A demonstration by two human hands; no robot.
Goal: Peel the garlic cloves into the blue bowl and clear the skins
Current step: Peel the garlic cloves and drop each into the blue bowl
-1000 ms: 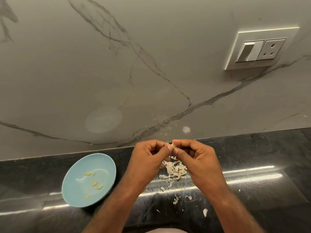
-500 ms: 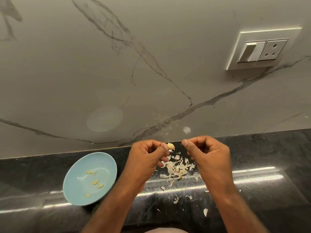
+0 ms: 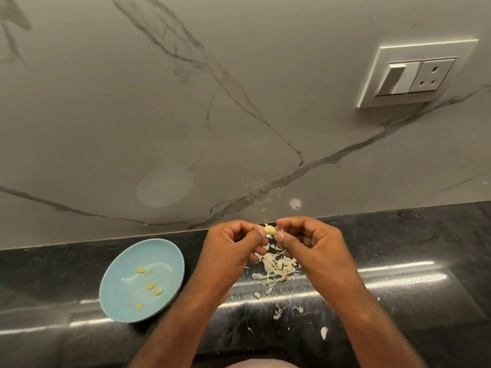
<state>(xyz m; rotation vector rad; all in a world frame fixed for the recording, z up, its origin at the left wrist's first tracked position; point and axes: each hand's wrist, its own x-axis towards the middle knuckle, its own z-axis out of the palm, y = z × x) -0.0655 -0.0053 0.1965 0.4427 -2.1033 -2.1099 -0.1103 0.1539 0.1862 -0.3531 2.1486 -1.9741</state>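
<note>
- Yellowish and bare of skin, the garlic clove [image 3: 270,229] is held in the air between the two hands, above the back edge of the counter [image 3: 398,261] and over the pile of skins [image 3: 276,266].
- Left hand [image 3: 231,251]: fingers curled in, with the thumb and forefinger tips pinching the clove's left end.
- Right hand [image 3: 313,245]: fingers also curled, with the thumb and forefinger tips drawn together right at the clove's right end. Whether they grip the clove, a scrap of skin or nothing is too small to tell.
- The papery white skins lie in a loose heap on the black counter directly below the hands, and the fingers cover part of the heap.
- Smaller skin flakes [image 3: 324,332] are scattered nearer the person, well apart from the heap.
- The blue bowl [image 3: 119,293] sits on the counter to the left, just beside the left forearm, with a few peeled cloves [image 3: 150,286] lying apart from one another inside.
- A grey-veined marble wall [image 3: 239,102] rises behind the counter, and a white switch and socket plate [image 3: 414,75] is fixed to it at upper right.
- Both forearms run off the bottom edge.
- Bright streaks of reflected light cross the glossy counter, which makes small flakes there hard to pick out.
</note>
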